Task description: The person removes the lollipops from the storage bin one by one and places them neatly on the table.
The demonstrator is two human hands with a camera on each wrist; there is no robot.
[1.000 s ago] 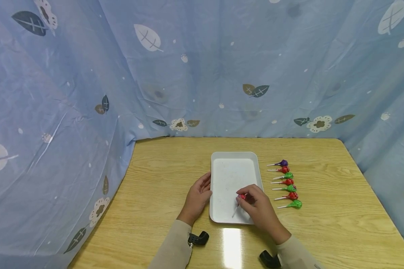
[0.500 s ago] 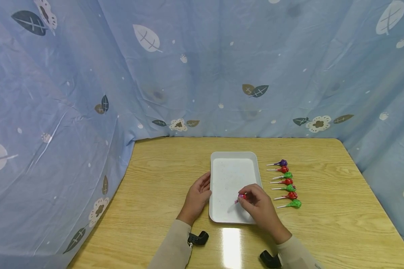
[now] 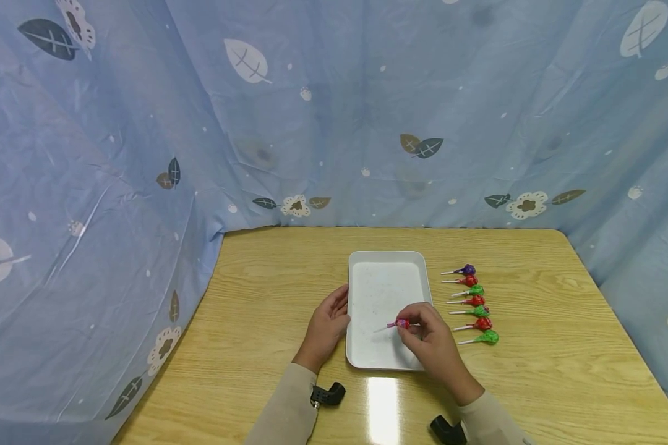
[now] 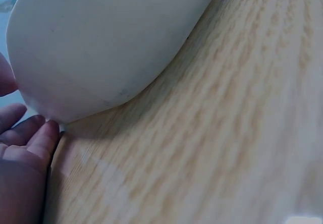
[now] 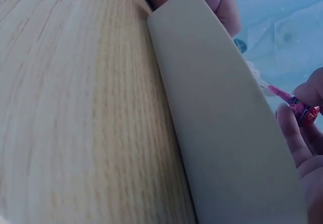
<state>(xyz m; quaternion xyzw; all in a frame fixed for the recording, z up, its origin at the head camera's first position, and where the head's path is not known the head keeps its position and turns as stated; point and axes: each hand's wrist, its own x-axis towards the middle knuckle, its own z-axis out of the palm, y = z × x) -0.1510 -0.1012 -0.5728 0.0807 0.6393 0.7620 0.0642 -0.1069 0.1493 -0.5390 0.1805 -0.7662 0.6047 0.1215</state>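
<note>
Over the near right part of a shallow white tray (image 3: 384, 287), my right hand (image 3: 431, 337) pinches a red and purple wrapped lollipop (image 3: 402, 323) by its candy head. Its pale stick points left. In the right wrist view the lollipop (image 5: 302, 110) sits between thumb and fingers, beyond the tray's outer wall (image 5: 212, 98). My left hand (image 3: 325, 327) rests against the tray's left side, thumb and fingers touching the edge. The left wrist view has the left fingers (image 4: 44, 135) at the bottom of the tray wall (image 4: 101, 42), the thumb higher up.
Right of the tray, several wrapped lollipops lie in a column, sticks to the left: a purple one (image 3: 468, 270) farthest, a green one (image 3: 488, 337) nearest, red and green between. The wooden table (image 3: 278, 266) ends at a blue patterned curtain (image 3: 334, 123).
The lollipop in my right hand has turned, its stick swinging from pointing down-left to nearly level leftward. The right hand has shifted slightly right; the left hand stays at the tray.
</note>
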